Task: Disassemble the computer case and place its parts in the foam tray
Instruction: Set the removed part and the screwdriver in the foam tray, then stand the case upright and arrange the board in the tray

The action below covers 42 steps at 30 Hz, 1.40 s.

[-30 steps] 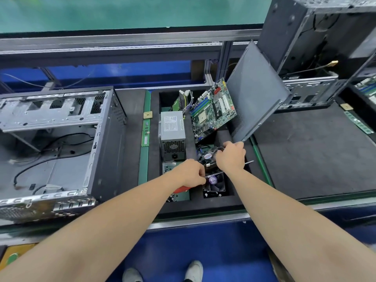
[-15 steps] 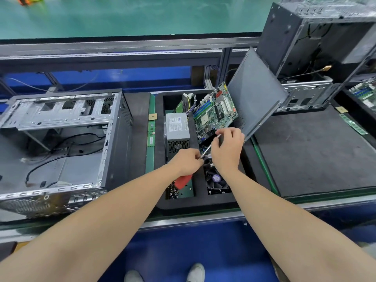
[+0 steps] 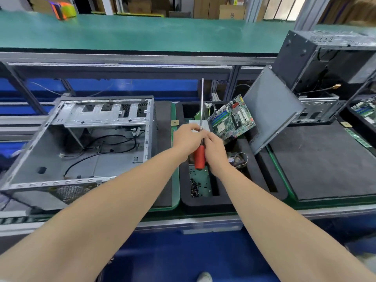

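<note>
1. Left hand [image 3: 188, 139] and right hand [image 3: 215, 152], centre of frame: the fingers of both are curled round the red-handled screwdriver [image 3: 200, 159], the left at the root of the shaft and the right on the handle.
2. Change: a second ago both hands lay low in the foam tray [image 3: 203, 204] with the shaft nearly level. Now they are raised, and the shaft points toward the upper frame.
3. Computer case [image 3: 85, 147], left of frame: open and largely stripped. The motherboard [image 3: 232, 119] leans in the tray.
4. Reading: the work in the tray appears finished, and the tool is probably being re-gripped for the case.
</note>
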Available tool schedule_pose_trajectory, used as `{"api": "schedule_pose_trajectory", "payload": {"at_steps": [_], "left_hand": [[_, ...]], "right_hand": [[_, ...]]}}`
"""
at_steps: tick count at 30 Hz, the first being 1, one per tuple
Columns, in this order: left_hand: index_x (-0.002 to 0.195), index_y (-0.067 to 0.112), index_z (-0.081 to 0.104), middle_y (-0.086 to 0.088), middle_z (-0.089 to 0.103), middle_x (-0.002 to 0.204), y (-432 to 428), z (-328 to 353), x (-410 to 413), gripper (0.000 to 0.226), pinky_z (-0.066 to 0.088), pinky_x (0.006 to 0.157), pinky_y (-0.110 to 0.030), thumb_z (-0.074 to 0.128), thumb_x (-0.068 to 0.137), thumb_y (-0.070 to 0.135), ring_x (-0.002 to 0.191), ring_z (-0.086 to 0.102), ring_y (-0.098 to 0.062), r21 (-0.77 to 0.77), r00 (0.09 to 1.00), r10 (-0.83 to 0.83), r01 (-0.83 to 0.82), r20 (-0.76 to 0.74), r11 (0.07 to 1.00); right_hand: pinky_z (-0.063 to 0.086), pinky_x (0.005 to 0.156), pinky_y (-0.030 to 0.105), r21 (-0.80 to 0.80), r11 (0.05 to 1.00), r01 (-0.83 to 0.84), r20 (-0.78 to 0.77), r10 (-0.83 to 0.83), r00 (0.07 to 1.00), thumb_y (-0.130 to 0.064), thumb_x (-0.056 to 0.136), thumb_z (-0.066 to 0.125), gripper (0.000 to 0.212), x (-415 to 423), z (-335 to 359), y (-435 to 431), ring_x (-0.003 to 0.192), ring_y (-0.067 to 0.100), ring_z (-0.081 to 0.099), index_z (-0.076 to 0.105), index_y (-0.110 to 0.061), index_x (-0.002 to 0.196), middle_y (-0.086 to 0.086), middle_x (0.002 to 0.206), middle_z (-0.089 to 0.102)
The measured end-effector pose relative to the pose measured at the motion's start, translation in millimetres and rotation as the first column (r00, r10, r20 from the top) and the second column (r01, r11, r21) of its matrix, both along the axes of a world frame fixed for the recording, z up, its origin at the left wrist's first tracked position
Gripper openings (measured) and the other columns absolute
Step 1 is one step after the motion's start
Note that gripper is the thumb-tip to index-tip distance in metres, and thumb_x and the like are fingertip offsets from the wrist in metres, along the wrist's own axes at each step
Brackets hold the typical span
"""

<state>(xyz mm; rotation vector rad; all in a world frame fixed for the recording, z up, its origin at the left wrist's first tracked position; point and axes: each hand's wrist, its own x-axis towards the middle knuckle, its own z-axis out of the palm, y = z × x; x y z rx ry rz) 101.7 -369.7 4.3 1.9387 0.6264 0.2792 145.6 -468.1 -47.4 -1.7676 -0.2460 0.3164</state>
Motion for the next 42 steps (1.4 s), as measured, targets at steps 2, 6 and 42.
{"api": "schedule_pose_trajectory", "payload": {"at_steps": [2,6,42], "left_hand": [[0.099,0.029,0.077,0.006,0.073,0.102,15,9,-12,0.013,0.059,0.075,-0.029,0.071,0.090,0.037,0.096,0.069,-0.019,-0.028,0.999,0.040,-0.039,0.024,0.999],[0.093,0.027,0.080,0.005,0.077,0.093,36,17,-29,0.013,0.062,0.080,-0.038,0.070,0.089,0.034,0.093,0.073,-0.020,-0.120,0.996,0.045,-0.036,0.076,0.992],[0.099,0.019,0.073,0.002,0.077,0.095,-284,-8,118,0.019,0.053,0.059,-0.021,0.055,0.098,0.014,0.079,0.071,-0.012,-0.231,0.940,-0.340,0.331,0.002,0.915]], "right_hand": [[0.061,0.070,0.050,0.188,0.982,0.025,-0.186,0.010,0.982,-0.024,0.112,0.041,0.028,-15,16,21,0.078,0.035,0.070,0.068,-0.014,0.115,0.018,0.102,0.070],[0.048,0.045,0.028,0.239,0.971,0.013,-0.258,0.050,0.965,-0.030,0.111,0.039,0.028,-38,42,42,0.048,0.022,0.056,0.062,-0.015,0.108,0.013,0.076,0.061],[0.058,0.066,0.039,-0.339,0.929,0.149,0.064,-0.135,0.989,-0.068,0.104,0.033,0.063,97,13,-315,0.062,0.021,0.068,0.070,-0.029,0.069,-0.003,0.056,0.064]]}}
